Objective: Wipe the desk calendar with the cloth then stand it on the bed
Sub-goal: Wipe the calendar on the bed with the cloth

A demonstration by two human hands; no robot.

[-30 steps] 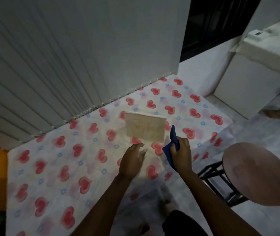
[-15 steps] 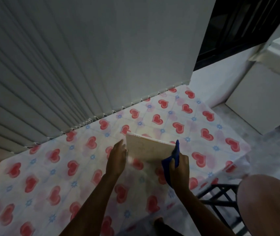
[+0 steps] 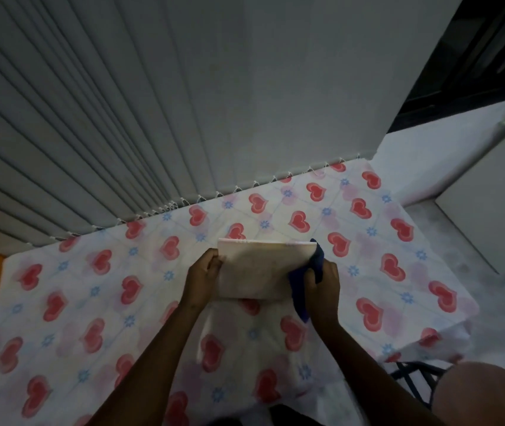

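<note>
Desk calendar (image 3: 256,272), pale and faintly printed, over the bed's (image 3: 398,241) middle: left hand (image 3: 203,276) pinches its left edge, right hand (image 3: 322,282) clenches blue cloth (image 3: 302,287) against its right edge.

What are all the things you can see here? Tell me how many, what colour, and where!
desk calendar: one, pale cream, held over the middle of the bed between both hands
cloth: one, dark blue, bunched at the calendar's right edge
bed: one, white sheet with red hearts and small blue flowers, filling the lower half of the view
blinds: one set, grey vertical slats, behind the bed
window: one, dark, upper right
stool: one, brownish round seat on a black frame, bottom right
cabinet: one, white, right of the bed
left hand: one, grip closed on the calendar's left edge
right hand: one, grip closed on the cloth at the calendar's right edge
</note>
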